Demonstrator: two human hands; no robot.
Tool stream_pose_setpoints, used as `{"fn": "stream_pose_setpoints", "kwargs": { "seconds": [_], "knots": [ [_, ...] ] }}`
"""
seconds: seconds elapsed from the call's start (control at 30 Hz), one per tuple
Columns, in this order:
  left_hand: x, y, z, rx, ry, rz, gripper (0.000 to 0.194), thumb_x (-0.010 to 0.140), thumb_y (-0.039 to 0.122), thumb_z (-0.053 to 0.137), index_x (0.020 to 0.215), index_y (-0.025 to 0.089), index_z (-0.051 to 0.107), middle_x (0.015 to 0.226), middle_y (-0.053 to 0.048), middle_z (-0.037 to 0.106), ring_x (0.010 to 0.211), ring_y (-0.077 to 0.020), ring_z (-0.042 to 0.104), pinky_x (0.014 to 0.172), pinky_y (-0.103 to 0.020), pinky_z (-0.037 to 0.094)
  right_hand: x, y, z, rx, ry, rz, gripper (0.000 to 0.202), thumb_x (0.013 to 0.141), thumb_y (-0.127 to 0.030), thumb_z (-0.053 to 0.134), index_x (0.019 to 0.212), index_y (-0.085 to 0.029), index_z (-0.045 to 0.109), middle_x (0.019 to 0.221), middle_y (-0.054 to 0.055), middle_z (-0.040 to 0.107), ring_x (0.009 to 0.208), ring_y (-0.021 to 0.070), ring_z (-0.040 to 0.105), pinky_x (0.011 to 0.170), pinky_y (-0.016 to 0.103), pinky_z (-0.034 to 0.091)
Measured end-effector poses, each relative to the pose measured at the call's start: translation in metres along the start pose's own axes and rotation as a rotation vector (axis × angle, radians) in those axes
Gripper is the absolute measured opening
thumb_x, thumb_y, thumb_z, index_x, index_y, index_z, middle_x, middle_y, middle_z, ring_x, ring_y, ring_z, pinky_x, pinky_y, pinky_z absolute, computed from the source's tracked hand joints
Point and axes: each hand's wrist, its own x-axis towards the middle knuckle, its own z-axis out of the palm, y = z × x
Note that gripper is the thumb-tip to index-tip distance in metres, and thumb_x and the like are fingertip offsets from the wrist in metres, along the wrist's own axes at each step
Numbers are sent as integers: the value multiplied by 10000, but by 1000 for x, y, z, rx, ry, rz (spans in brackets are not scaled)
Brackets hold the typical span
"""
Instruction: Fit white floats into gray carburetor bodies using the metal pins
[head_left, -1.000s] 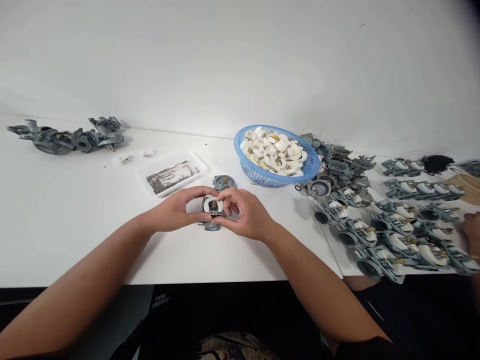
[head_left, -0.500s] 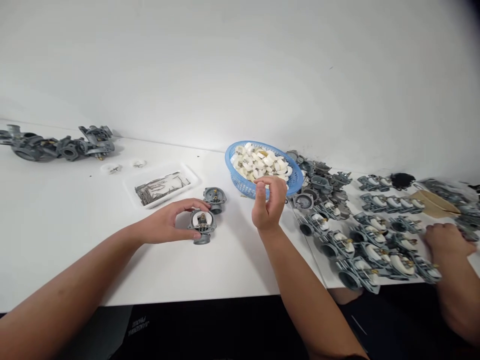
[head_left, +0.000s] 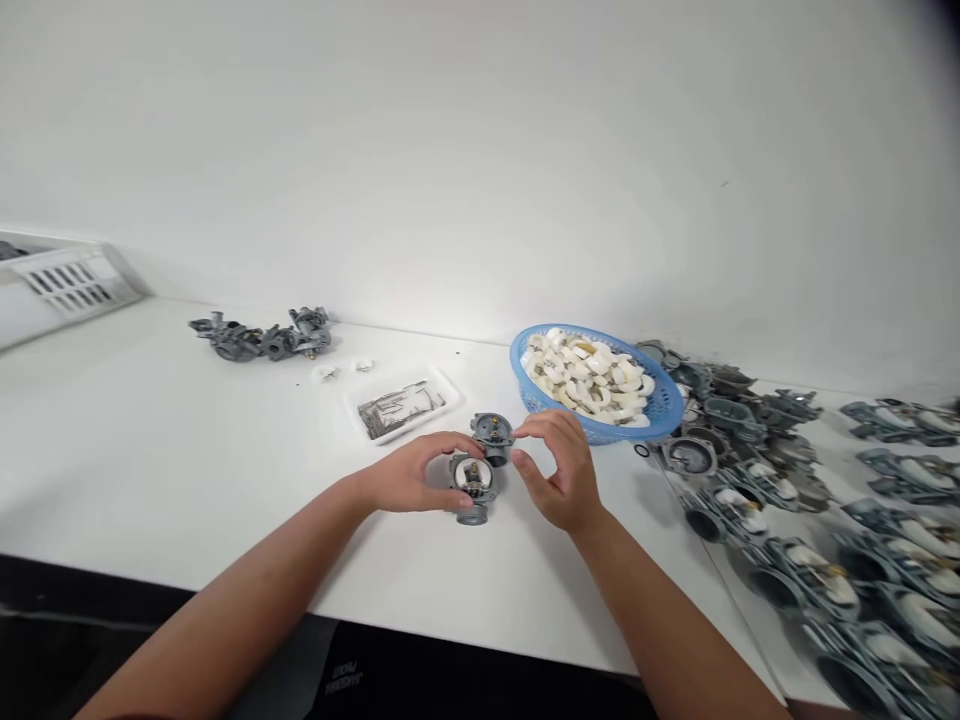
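Observation:
My left hand (head_left: 405, 473) grips a grey metal carburetor (head_left: 475, 488) by its left side, thumb at the front and fingers behind. A white float sits in the carburetor's round opening, which faces up. Right behind it stands a second carburetor (head_left: 492, 430), its opening upward with brass parts and no float visible. My right hand (head_left: 559, 472) is just right of this second body, thumb and fingers apart, index fingertip close to its rim. Whether that fingertip touches it, I cannot tell.
A blue basket (head_left: 673, 408) of white floats stands behind my right hand. Thin metal pins lie in a white tray (head_left: 355, 428), with two loose floats (head_left: 325, 373) beyond it. More carburetors (head_left: 255, 340) are at back left, others (head_left: 802, 575) at right. A white crate (head_left: 112, 275) stands far left.
My right hand has come down from in front of the basket to beside the second carburetor, and its fingers have spread. The view has swung left; my left hand keeps its hold.

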Motion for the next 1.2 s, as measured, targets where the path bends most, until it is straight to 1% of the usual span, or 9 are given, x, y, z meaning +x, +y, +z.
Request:
{"fn": "stream_pose_setpoints", "kwargs": {
  "seconds": [0.1, 0.23, 0.33, 0.43, 0.5, 0.67, 0.8, 1.0, 1.2],
  "knots": [
    [-2, 1, -5, 44, -8, -53, 590, 786, 512, 745, 1299, 283, 569, 1333, -77, 624, 1193, -255, 602, 1028, -426, 499, 0, -1, 1, 15, -29, -7, 64, 893, -242, 611, 952, -225, 631, 873, 47, 690, 885, 232, 624, 842, 420, 458],
    [-5, -1, -15, 78, 32, -137, 566, 842, 553, 657, 1317, 268, 541, 1274, -91, 639, 973, -212, 670, 770, -338, 563, 0, 2, -2, -12, 3, 41, 59, 917, -215, 581, 926, -224, 639, 852, 42, 690, 857, 223, 627, 841, 423, 445],
    [-5, -9, -22, 217, 244, -202, 490, 881, 561, 589, 1262, 257, 550, 1129, -61, 674, 873, -190, 646, 699, -319, 534, 1, 4, -5, -11, 41, 39, 91, 931, -198, 555, 903, -222, 638, 839, 41, 686, 834, 213, 622, 828, 417, 440],
    [-4, -22, -27, 423, 517, -334, 450, 891, 518, 567, 1249, 247, 538, 1113, -65, 670, 993, -242, 613, 814, -392, 531, 2, 4, -5, -29, 51, 34, 108, 934, -195, 549, 870, -218, 633, 823, 36, 687, 815, 207, 620, 832, 421, 425],
    [-3, -30, -29, 520, 586, -429, 454, 895, 471, 555, 1276, 224, 528, 1175, -90, 662, 1142, -292, 564, 936, -463, 496, 2, 3, -5, -45, 45, 43, 118, 935, -196, 553, 846, -218, 627, 805, 28, 688, 799, 203, 618, 835, 422, 413],
    [1, -37, -29, 609, 492, -607, 493, 943, 536, 415, 1242, 192, 601, 1243, -124, 666, 1242, -345, 516, 1034, -542, 423, 0, 1, -3, -49, 14, 50, 128, 937, -198, 559, 823, -220, 613, 775, 15, 686, 780, 197, 609, 830, 414, 401],
    [1, -33, -26, 703, 383, -615, 580, 869, 698, 453, 1119, 228, 684, 1215, -111, 680, 1204, -360, 540, 1017, -532, 425, 1, 1, -1, -98, 5, -6, 114, 911, -182, 608, 804, -219, 596, 751, 4, 685, 783, 195, 600, 827, 403, 396],
    [2, -33, -23, 782, 333, -586, 323, 891, 450, 497, 946, 231, 728, 1027, -87, 726, 1069, -326, 592, 880, -449, 486, 0, 1, 1, -121, -30, -36, 112, 892, -175, 655, 802, -219, 605, 736, -10, 688, 756, 177, 587, 810, 380, 404],
    [5, -32, -22, 779, 351, -635, 233, 868, 382, 535, 859, 233, 714, 955, -71, 736, 994, -300, 627, 791, -383, 481, -1, 1, 3, -104, -76, -9, 111, 898, -175, 655, 809, -221, 607, 752, -18, 695, 748, 173, 592, 808, 383, 405]
  ]
}}
